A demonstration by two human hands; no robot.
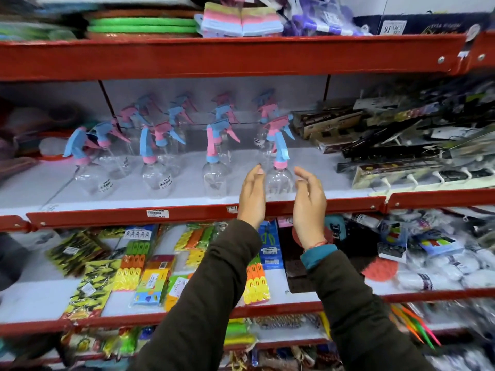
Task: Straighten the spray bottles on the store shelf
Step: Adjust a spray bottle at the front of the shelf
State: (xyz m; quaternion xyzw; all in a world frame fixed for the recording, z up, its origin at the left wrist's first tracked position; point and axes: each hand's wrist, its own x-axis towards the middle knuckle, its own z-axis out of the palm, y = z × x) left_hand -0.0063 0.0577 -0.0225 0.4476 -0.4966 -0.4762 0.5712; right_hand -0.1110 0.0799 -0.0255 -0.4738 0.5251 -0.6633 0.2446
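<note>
Several clear spray bottles with pink and blue trigger heads stand in rows on the white middle shelf (187,202). The front right bottle (279,180) stands upright near the shelf's front edge. My left hand (251,194) is just left of it and my right hand (309,202) just right of it, both with fingers apart and a small gap to the bottle. Left of it stands another front bottle (215,178). The far left bottle (89,175) leans to the left. A further front bottle (154,175) has a white label.
Dark boxed and packaged goods (388,145) crowd the shelf right of the bottles. A red shelf lip (160,214) with a price tag runs along the front. Colourful packets (150,274) fill the shelf below; sponges (241,22) and green pads lie above.
</note>
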